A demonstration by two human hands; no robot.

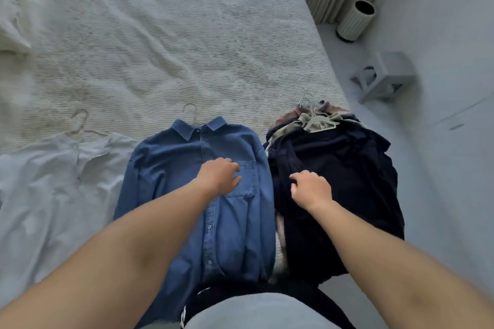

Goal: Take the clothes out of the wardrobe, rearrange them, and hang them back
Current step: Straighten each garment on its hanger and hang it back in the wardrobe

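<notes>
Bed (160,35) carries clothes along near edge: white garment (48,181), blue shirt (197,195), dark pile (334,181) at right edge. Left hand (219,176) on shirt, fingers loose; right hand (310,187) curled, grasp unclear. Risk: pile sliding off, hangers (312,117) tangling.

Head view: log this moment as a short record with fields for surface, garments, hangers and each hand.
surface: white textured bedspread
left garment: white shirt on a wire hanger, lying flat
middle garment: blue denim button-up shirt on a pale hanger
right garment: pile of dark clothes with bunched hangers on top
left hand: over the denim shirt's chest pocket, fingers relaxed
right hand: on the dark pile, fingers curled, grip unclear
</notes>
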